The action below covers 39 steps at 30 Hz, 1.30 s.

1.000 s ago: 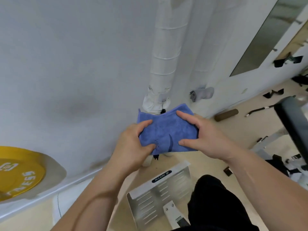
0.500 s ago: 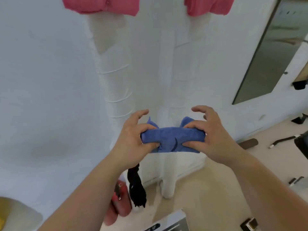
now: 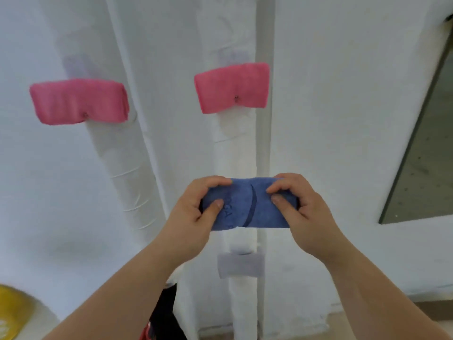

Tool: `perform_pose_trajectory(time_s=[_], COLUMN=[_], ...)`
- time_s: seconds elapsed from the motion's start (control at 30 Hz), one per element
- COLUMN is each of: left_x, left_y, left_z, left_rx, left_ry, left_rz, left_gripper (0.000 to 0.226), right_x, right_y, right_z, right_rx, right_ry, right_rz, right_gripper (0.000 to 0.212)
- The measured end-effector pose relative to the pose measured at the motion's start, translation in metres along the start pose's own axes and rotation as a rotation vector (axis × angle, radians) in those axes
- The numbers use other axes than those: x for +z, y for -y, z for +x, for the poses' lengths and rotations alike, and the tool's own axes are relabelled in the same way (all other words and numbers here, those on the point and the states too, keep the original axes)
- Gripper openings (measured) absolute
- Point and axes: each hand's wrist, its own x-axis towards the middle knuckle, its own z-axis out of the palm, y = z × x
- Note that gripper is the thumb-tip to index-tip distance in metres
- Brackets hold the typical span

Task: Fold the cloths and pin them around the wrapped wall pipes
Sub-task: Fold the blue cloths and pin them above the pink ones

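Gripping folded blue cloth [image 3: 247,204] w/ left hand [image 3: 196,214] & right hand [image 3: 297,207], thumbs front.

Blue cloth [image 3: 247,204], two pink cloths [image 3: 79,101], white pipes [image 3: 235,148].

Two white wrapped pipes run up the wall [image 3: 331,119]; the left pipe [image 3: 127,168] carries the left pink cloth [image 3: 78,101], folded and pinned; the right pipe [image 3: 235,148] carries the right pink cloth [image 3: 231,87], pinned; lower the blue cloth [image 3: 247,207] lies across its front; lowest a grey cloth [image 3: 241,265].
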Motion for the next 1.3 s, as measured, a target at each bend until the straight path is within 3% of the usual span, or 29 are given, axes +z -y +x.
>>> perform_pose_trajectory(time_s=[0.1, 0.23, 0.67, 1.07, 1.3], left_x=[-0.007, -0.028, -0.097, -0.147, -0.158], left_y=[-0.020, -0.053, -0.184, -0.245, -0.245], left_z=[0.026, 0.062, 0.223, 0.336, 0.383], left_rx=[0.079, 0.127, 0.442, 0.581, 0.558], left_ry=[-0.094, -0.218, -0.458, -0.559, -0.558], left_rz=[0.081, 0.005, 0.272, 0.197, 0.207], left_gripper=[0.040, 0.031, 0.054, 0.042, 0.047], right_x=[-0.005, -0.017, -0.086, -0.117, -0.118], right_y=[0.012, 0.045, 0.163, 0.240, 0.236], right_z=[0.037, 0.087, 0.263, 0.388, 0.439], right_rx=[-0.065, -0.154, -0.427, -0.631, -0.638], right_ry=[0.017, 0.031, -0.102, -0.164, -0.179], right_rz=[0.020, 0.100, 0.024, -0.004, -0.007], right_gripper=[0.035, 0.018, 0.042, 0.033, 0.029])
